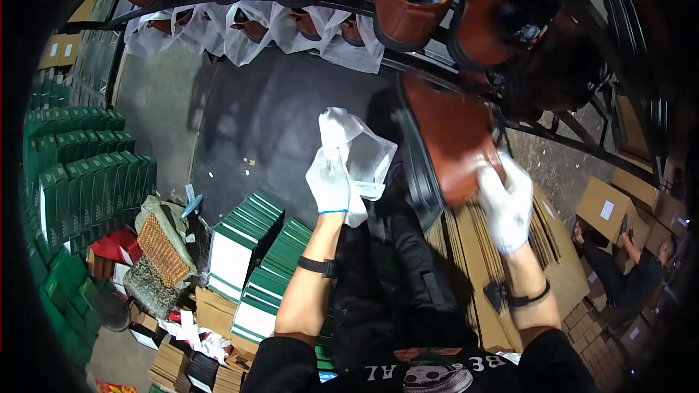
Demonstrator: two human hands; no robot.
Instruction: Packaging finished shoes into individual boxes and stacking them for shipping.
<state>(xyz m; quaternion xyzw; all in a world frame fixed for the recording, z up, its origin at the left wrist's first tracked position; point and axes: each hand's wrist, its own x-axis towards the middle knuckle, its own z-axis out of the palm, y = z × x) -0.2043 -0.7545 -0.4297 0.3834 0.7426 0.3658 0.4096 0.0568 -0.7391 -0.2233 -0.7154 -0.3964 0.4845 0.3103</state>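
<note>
White cloth bag (357, 153) hangs crumpled from the left hand (329, 183), whose gloved fingers are closed on its upper edge, holding it up off the floor. Below and left of that hand lie flat green boxes (247, 244). Further right, the right hand (506, 204) is clamped round the heel of a brown leather shoe (451, 138), sole tilted leftward towards the bag, probably for bagging.
</note>
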